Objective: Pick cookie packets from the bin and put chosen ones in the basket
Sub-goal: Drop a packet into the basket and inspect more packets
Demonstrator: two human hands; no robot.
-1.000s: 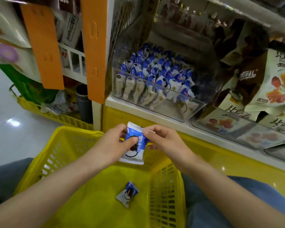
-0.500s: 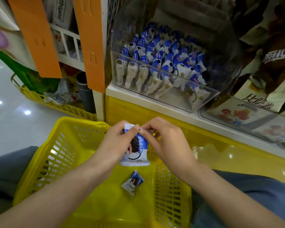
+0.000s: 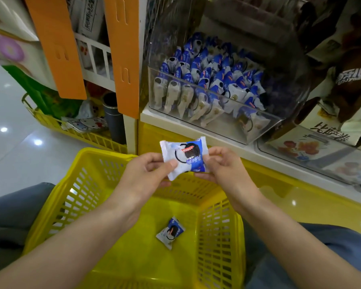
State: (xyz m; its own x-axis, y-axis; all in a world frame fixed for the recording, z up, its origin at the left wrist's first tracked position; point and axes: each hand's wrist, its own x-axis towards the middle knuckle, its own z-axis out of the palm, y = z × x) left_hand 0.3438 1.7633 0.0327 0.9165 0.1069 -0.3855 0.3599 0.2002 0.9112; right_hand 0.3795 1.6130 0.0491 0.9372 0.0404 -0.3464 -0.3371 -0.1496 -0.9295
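A shop shelf carries a clear bin (image 3: 215, 113) packed with blue and white cookie packets, above a yellow basket (image 3: 56, 205). Both forearms reach forward over the basket. The left hand (image 3: 146, 176) and right hand (image 3: 223, 170) pinch opposite edges of one cookie packet (image 3: 183, 159), holding it flat between them. A second packet (image 3: 170, 232) lies on the basket floor. The packet's small print is illegible.

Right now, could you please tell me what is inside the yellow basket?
One cookie packet lies on the floor of the yellow basket. The left forearm covers part of the floor, so anything beneath it is hidden.
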